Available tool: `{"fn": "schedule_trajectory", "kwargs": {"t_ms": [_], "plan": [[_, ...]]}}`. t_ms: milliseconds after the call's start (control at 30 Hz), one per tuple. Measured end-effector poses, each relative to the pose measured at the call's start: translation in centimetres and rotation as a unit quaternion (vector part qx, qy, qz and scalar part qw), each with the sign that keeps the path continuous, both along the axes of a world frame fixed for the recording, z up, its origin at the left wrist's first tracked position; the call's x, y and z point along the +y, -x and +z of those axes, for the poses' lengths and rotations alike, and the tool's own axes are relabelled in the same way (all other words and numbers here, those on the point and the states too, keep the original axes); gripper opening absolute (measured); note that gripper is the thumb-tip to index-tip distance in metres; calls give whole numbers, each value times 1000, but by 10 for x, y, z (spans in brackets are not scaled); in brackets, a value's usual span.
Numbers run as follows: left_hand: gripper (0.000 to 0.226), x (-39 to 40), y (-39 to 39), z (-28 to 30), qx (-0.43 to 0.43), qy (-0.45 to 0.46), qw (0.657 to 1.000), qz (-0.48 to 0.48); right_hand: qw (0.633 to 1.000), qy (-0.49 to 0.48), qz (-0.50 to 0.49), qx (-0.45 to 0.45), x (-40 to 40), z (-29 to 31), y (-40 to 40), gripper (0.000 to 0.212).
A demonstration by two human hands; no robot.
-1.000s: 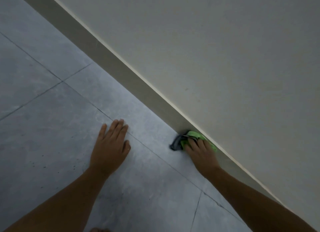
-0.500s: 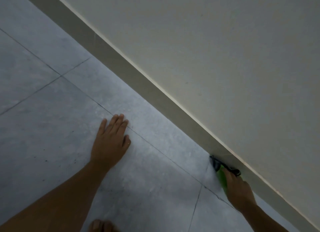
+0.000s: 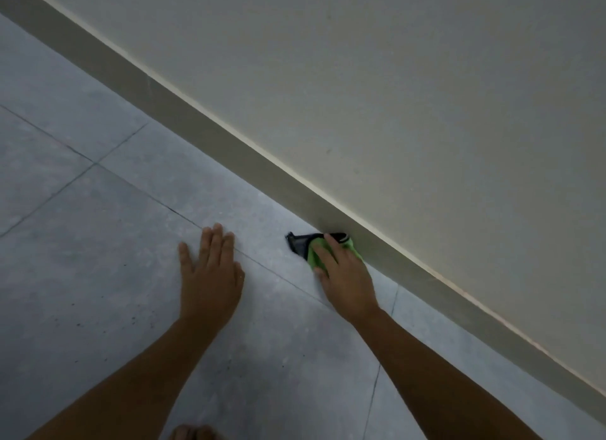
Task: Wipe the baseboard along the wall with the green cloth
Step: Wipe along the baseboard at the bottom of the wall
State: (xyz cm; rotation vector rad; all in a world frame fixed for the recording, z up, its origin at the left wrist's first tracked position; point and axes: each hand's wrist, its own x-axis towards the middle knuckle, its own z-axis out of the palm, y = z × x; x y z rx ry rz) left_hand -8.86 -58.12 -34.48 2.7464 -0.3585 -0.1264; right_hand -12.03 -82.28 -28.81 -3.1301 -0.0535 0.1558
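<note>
We are mid-wipe: our right hand lies over the green cloth, its grip pressing the wad where the tiled floor meets the baseboard, the cloth's dark edge poking out to the left. Our left hand rests flat on the floor, fingers spread, holding nothing. We judge the job unfinished; long runs of baseboard stretch both ways, and no cleaned stretch can be told apart

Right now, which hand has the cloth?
The right hand: it presses the green cloth at the baseboard. The left hand lies flat and empty on the floor.
</note>
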Motion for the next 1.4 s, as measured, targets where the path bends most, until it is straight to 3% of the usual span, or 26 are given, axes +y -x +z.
{"fn": "schedule_trajectory", "kwargs": {"t_ms": [67, 200, 300, 367, 567, 700, 833, 933, 1100, 1233, 1267, 1333, 1400], "plan": [[61, -17, 5, 0, 6, -21, 999, -33, 997, 76, -24, 12, -28, -5, 16, 44], [65, -34, 9, -6, 1, -31, 998, -61, 980, 125, -154, 16, -91, -9, 77, 45], [65, -32, 12, -9, -12, -32, 997, -74, 927, 139, -335, 92, -133, -2, 124, 38], [65, -32, 12, -7, -15, -24, 997, -73, 894, 149, -412, 93, -144, -3, 131, 36], [66, -33, 14, -5, -14, -14, 998, -67, 917, 163, -357, 67, -104, -19, 85, 19], [66, -32, 13, -5, -5, -10, 998, -69, 928, 152, -337, 54, -83, -17, 71, 20], [65, -30, 12, -5, -4, -8, 997, -74, 949, 140, -280, 45, -110, -8, 90, 24], [64, -29, 11, -5, -10, 1, 997, -72, 943, 77, -323, 20, -120, -6, 91, 28], [64, -25, 10, -4, -5, 22, 997, -79, 888, 5, -460, -8, -100, -3, 78, 32], [63, -7, 4, -5, -18, 24, 992, -121, 801, -104, -581, -105, -74, 1, 60, 17], [63, 1, 1, -6, -21, 24, 990, -138, 800, -112, -581, -98, -66, 1, 55, 19], [63, 17, -4, -8, -29, 27, 986, -162, 859, -24, -511, -27, -45, -2, 45, 26], [62, 27, -7, -8, -33, 36, 986, -157, 907, 53, -416, -21, -14, -7, 31, 28]]}}
